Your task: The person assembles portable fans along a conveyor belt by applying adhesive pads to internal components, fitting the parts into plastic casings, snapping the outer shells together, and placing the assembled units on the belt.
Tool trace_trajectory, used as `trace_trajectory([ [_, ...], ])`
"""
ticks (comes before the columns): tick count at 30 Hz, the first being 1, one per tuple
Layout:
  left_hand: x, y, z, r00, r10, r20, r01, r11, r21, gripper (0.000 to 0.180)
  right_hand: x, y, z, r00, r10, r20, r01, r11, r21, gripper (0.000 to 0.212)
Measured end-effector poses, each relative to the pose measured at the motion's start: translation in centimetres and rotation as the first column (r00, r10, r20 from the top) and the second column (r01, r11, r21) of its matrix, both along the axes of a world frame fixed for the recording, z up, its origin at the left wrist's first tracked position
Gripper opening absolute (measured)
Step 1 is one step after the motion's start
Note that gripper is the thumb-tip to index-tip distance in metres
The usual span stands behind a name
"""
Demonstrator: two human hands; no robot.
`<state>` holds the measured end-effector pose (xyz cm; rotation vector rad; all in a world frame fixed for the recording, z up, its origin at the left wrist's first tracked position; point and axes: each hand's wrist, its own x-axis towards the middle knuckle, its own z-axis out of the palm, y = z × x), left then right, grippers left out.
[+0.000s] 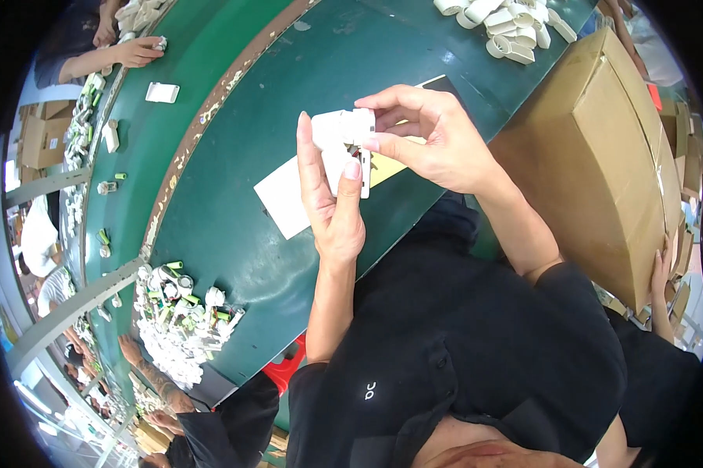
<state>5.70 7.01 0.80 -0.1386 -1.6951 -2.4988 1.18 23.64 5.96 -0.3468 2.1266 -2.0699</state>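
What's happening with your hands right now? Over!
Left hand and right hand both gripping small white plastic part, held above green table. White card below. Nothing in the way.

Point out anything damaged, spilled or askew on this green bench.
The green bench's brown edge strip is chipped, paint flaking. White parts lie in loose heaps, not spilled. The white part held by the left hand and right hand looks intact.
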Motion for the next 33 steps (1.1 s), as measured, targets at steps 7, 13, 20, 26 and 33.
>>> trace_trajectory([
  [7,-0.1,-0.5,0.0,0.997,-0.076,-0.008,0.076,0.997,0.018,0.072,-0.1,0.3,0.2,0.999,0.033,-0.03,-0.032,0.999,0.017,0.033],
  [13,0.0,-0.2,1.1,0.989,-0.145,0.031,0.147,0.987,-0.061,0.073,-0.3,0.8,-0.7,0.993,0.034,-0.113,-0.032,0.999,0.017,0.034],
  [20,-0.3,0.0,0.6,0.984,-0.175,0.044,0.178,0.981,-0.076,0.072,-1.0,1.4,-1.4,0.989,0.102,-0.111,-0.101,0.995,0.018,0.033],
  [26,-0.2,-1.0,1.0,0.951,-0.301,0.067,0.307,0.945,-0.112,0.072,-0.1,1.2,-0.9,0.956,0.059,-0.288,-0.035,0.995,0.088,0.041],
  [33,1.5,0.1,1.9,0.913,-0.39,0.123,0.391,0.92,0.02,0.068,-0.1,-0.2,-1.9,0.806,-0.084,-0.586,0.189,0.975,0.119,0.02],
])
